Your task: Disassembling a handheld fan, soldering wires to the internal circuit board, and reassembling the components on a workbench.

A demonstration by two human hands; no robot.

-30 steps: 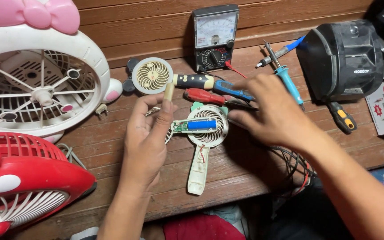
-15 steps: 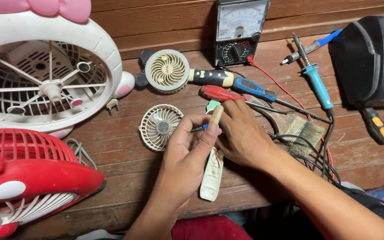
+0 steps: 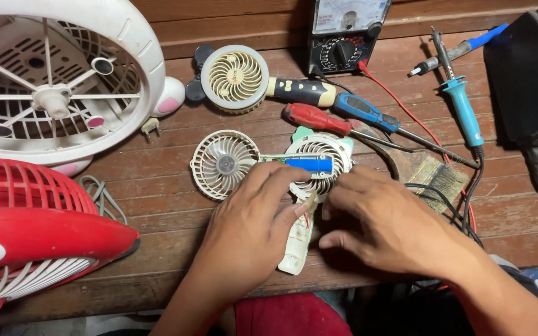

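While your left hand (image 3: 253,218) pins the small fan (image 3: 309,186) to the bench (image 3: 157,180), its fingers curled loosely over the opened body and the handle below, your right hand (image 3: 384,221) comes in from the other side with fingertips pinched at something small by the neck; what it grips is hidden. The fan lies face-open at bench centre, a blue cell (image 3: 309,164) showing across its housing, with the loose grille (image 3: 225,163) just beside it on the left. I judge the work wants a light touch: keep the left hand flat and steady, and move only the right fingertips, since a thin red lead shows near them and could tear. Room is tight. Screwdrivers (image 3: 319,118) and a brush (image 3: 428,171) lie just behind the fan, a soldering iron (image 3: 462,109) and meter (image 3: 344,37) further back, cables (image 3: 449,205) crowd your right wrist, and the red fan (image 3: 38,224) blocks the left. The front edge is near the handle's tip, so draw nothing toward yourself.
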